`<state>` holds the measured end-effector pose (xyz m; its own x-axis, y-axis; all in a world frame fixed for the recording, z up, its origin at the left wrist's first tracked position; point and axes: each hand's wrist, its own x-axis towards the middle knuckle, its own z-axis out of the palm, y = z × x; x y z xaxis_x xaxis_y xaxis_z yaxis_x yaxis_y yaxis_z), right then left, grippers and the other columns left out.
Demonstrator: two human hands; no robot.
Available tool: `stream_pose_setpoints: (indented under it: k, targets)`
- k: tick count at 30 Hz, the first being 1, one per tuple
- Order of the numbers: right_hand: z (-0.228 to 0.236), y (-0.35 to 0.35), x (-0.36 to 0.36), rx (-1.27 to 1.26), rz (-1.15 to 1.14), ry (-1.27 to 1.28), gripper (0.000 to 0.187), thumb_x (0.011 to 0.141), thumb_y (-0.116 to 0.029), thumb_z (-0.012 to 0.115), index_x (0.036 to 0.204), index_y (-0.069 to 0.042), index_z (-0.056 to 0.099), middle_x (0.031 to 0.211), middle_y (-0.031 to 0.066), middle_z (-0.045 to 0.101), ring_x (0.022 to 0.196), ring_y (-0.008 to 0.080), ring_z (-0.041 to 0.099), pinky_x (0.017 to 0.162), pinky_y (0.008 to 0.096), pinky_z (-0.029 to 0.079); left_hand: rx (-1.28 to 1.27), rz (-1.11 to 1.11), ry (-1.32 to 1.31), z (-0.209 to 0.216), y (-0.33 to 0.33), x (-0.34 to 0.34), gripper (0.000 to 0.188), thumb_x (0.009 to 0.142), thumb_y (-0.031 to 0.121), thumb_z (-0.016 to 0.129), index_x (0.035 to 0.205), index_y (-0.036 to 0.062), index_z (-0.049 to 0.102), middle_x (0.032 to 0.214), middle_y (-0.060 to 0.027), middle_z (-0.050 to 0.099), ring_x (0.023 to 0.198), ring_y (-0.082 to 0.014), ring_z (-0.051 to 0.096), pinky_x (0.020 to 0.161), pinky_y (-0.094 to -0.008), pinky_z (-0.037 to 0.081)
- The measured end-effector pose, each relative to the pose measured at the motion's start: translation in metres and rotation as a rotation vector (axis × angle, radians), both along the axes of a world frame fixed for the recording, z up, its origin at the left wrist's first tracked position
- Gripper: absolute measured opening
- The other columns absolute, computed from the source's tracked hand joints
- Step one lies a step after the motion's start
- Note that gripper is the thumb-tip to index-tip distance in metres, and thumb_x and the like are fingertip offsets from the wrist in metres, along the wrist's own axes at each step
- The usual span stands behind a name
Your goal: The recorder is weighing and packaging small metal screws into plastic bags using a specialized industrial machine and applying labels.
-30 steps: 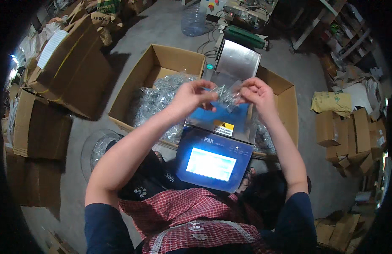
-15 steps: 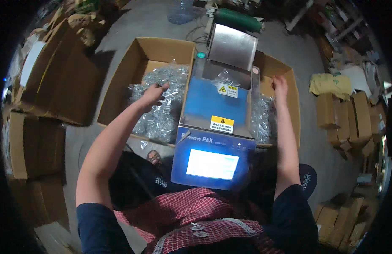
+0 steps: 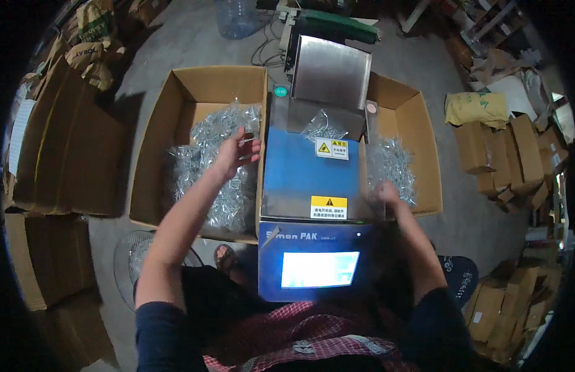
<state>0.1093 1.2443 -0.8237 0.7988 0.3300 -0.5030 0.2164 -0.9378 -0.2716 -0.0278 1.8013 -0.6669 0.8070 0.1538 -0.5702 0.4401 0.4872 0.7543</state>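
Note:
My left hand (image 3: 236,155) hovers over the left cardboard box (image 3: 152,149), close to the machine's side. Its fingers are apart and nothing shows in them. Beneath it lies a heap of clear plastic bags (image 3: 228,198) holding small silvery metal parts. My right hand (image 3: 387,193) is low at the near end of the right cardboard box (image 3: 424,155), beside more filled bags (image 3: 394,162). Its fingers are blurred and partly hidden. Between the boxes stands a blue packing machine (image 3: 309,177) with a lit screen (image 3: 318,269). One filled bag (image 3: 325,127) sits at the machine's opening, below a raised metal plate (image 3: 332,69).
A green roller-like part (image 3: 337,26) lies behind the machine. Stacked cartons (image 3: 67,139) stand on the left, flattened cartons (image 3: 504,155) and a yellow sack (image 3: 475,110) on the right. Cables (image 3: 267,53) and a clear plastic jug (image 3: 235,18) are on the floor at the back.
My right hand has come down from the far part of the right box to its near end. My left hand has moved toward the machine. The view has shifted slightly.

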Motion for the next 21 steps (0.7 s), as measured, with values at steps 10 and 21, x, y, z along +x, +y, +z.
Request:
stream_pose_setpoints:
  k: [10,21]
  targets:
    - [0.065,0.029,-0.033,0.113,0.126,-0.060,0.021,0.087,-0.020,0.062,0.095,-0.004,0.072,0.097,0.0181,0.073,0.089,0.0356,0.070,0.082,0.0460,0.053,-0.433,0.193,-0.192,-0.065,-0.022,0.025,0.041,0.102,0.048,0.045,0.100,0.0081,0.056,0.081,-0.0023,0.060,0.066,-0.0136,0.054,0.059,-0.0280,0.045]
    - [0.192,0.027,-0.025,0.596,-0.582,-0.435,0.024,0.083,-0.025,0.072,0.082,-0.001,0.071,0.074,0.0078,0.067,0.069,0.0173,0.061,0.066,0.0335,0.047,-0.389,0.127,-0.122,-0.046,-0.019,0.019,0.051,0.096,0.059,0.051,0.111,0.0110,0.061,0.092,-0.0005,0.065,0.075,-0.0133,0.059,0.072,-0.0293,0.050]
